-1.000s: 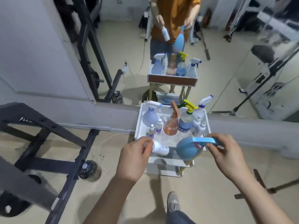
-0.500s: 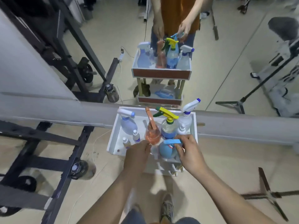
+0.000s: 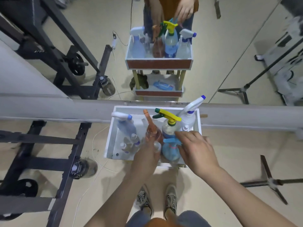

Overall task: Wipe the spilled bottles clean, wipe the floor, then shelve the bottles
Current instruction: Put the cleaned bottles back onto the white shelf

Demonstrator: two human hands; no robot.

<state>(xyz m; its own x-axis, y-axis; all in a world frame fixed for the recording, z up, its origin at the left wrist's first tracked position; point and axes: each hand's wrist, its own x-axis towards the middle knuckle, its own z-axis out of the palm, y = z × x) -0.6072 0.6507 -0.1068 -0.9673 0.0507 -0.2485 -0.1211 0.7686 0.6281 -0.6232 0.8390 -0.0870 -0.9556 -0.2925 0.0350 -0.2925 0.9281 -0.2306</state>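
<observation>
A white shelf tray (image 3: 109, 145) stands against a mirror wall and holds several bottles. A round blue spray bottle (image 3: 169, 153) stands upright at the tray's front right. My right hand (image 3: 196, 149) is on its blue trigger head, fingers over the top and thumb at the side. My left hand (image 3: 146, 154) grips a small white bottle (image 3: 156, 145) low in the tray, just left of the blue one; most of it is hidden by my fingers. Behind them stand an orange bottle (image 3: 152, 131), a yellow-trigger bottle (image 3: 168, 126), a white spray bottle (image 3: 188, 117) and a pale blue spray bottle (image 3: 126, 126).
Small clear bottles (image 3: 131, 143) cluster at the tray's front left. The mirror (image 3: 213, 54) repeats the cart and a person. A black rack frame (image 3: 65, 161) and a dark jug (image 3: 83, 167) sit on the floor to the left, a stand's legs (image 3: 268, 181) to the right.
Both hands have come down into the tray. The blue spray bottle went from tilted in the air to standing at the front right, and the small white bottle dropped in beside it.
</observation>
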